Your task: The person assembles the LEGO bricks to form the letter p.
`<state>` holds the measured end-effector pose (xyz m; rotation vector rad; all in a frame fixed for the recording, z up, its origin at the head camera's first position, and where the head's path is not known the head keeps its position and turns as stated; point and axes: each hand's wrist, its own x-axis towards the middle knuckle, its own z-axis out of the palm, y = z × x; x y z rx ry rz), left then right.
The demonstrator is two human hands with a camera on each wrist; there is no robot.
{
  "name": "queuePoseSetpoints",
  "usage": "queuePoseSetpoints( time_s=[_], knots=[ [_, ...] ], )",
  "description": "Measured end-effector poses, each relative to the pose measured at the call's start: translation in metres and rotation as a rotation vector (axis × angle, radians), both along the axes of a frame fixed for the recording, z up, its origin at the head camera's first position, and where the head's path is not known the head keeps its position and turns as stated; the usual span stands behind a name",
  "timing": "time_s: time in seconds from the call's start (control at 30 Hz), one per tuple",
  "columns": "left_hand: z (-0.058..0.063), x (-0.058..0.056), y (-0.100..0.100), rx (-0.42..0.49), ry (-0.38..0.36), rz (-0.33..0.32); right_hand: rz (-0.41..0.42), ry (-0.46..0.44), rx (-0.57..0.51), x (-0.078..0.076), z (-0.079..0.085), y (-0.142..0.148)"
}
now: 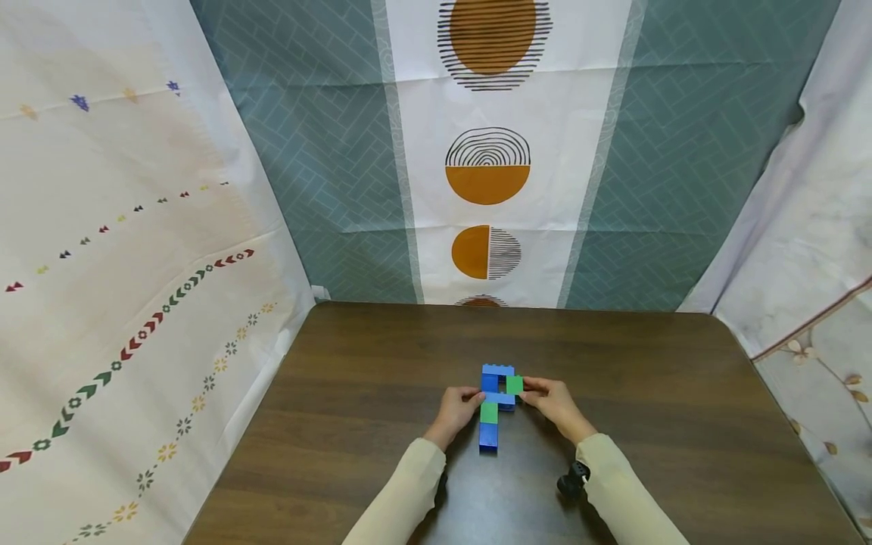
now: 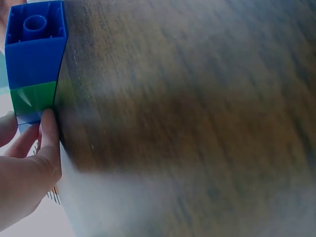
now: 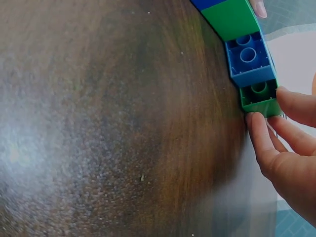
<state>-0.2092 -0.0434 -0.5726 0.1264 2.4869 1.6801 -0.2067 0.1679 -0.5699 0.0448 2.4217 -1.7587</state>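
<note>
Blue and green toy building bricks stand joined on the table in a P-like shape. Its stem shows a blue brick [image 1: 488, 435] nearest me, a green brick [image 1: 489, 412] above it, and a light-blue brick [image 1: 500, 398] across. Another light-blue brick [image 1: 498, 370] tops the shape. My left hand [image 1: 455, 411] pinches the stem from the left, around the crosswise light-blue brick. On the other side, my right hand [image 1: 555, 403] holds a second green brick [image 1: 514, 385] between thumb and fingers. The right wrist view shows that brick's hollow underside [image 3: 259, 89] beside a blue one [image 3: 248, 55].
The brown wooden table [image 1: 368, 363] extends around the bricks to a patterned cloth [image 1: 313, 151] hanging behind its far edge. White printed cloths [image 1: 136, 250] hang at the sides. A black device [image 1: 574, 480] is on my right wrist.
</note>
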Motion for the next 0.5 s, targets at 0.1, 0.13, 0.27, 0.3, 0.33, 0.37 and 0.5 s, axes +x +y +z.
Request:
queuePoseSetpoints(
  time_s=[0.1,0.13,0.27,0.3,0.33,0.37,0.5],
  knots=[
    [0.0004,-0.0009,0.0008,-0.001,-0.016,0.003,-0.005,0.003,-0.005,-0.0014,-0.0011,0.0002],
    [0.0009,-0.0011,0.0011,-0.003,-0.014,0.001,-0.006,0.005,-0.004,-0.0017,-0.0010,0.0003],
    [0.0022,-0.0013,0.0017,-0.016,-0.019,-0.005,-0.003,0.013,-0.004,-0.0011,-0.0016,0.0002],
    [0.0022,-0.0014,0.0018,-0.021,-0.019,-0.007,-0.006,0.010,-0.005,-0.0008,-0.0018,0.0003],
    [0.0022,-0.0015,0.0018,-0.028,-0.016,-0.010,-0.004,0.011,-0.006,-0.0004,-0.0018,0.0003],
    [0.0020,-0.0017,0.0017,-0.039,-0.008,-0.013,-0.003,0.008,-0.008,0.0000,-0.0021,0.0006],
    [0.0022,-0.0035,0.0002,-0.075,0.042,0.001,-0.028,-0.009,0.019,0.0019,-0.0025,0.0042]
  ],
)
